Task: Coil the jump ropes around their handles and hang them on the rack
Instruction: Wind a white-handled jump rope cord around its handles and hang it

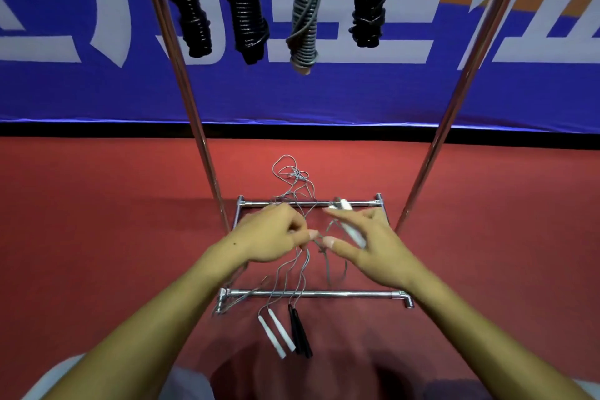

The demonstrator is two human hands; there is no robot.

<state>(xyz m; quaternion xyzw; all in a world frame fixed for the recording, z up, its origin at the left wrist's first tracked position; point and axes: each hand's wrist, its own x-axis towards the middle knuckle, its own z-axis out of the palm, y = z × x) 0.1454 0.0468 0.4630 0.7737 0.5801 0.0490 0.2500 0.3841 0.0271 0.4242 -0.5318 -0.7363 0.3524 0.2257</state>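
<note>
My left hand pinches a thin grey rope that trails in loose loops over the rack's far base bar. My right hand holds a pair of white handles of that rope, fingers partly spread. The two hands are close together above the chrome rack base. On the red floor near me lie two more white handles and two black handles, their cords running up toward my hands. Three coiled black ropes and one coiled grey rope hang at the top.
Two chrome uprights rise from the base on either side. A blue banner with white characters backs the rack. Red floor spreads to the left and right.
</note>
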